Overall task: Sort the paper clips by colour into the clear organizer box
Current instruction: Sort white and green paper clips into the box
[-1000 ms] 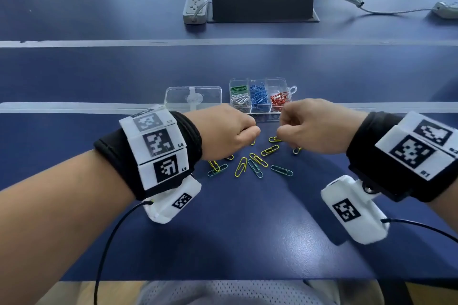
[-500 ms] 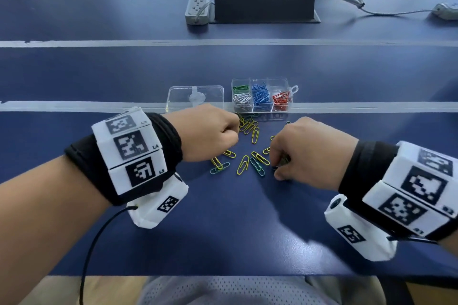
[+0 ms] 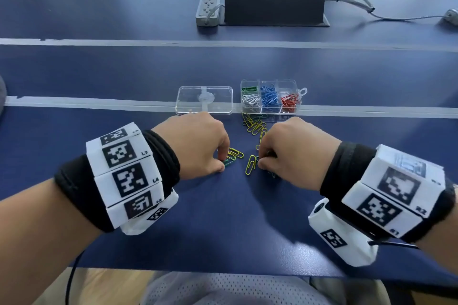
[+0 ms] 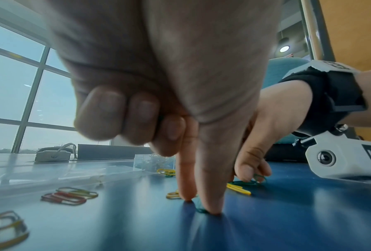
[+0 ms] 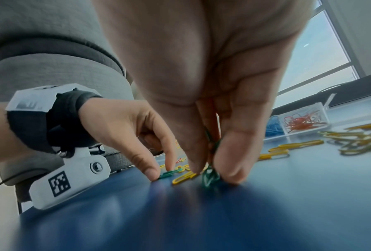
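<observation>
We see bare blue table [image 3: 223,225] near us. Organizer box [image 3: 271,100] far, yellow clips [image 3: 255,127] before it. Left hand [image 3: 195,143] pinches green clip [image 5: 168,174] against table; right hand [image 3: 295,151] pinches green clips [image 5: 210,178].

Both hands [image 3: 195,143] [image 3: 295,148] knuckles-up (fingers [image 5: 231,163] pinching)
</observation>
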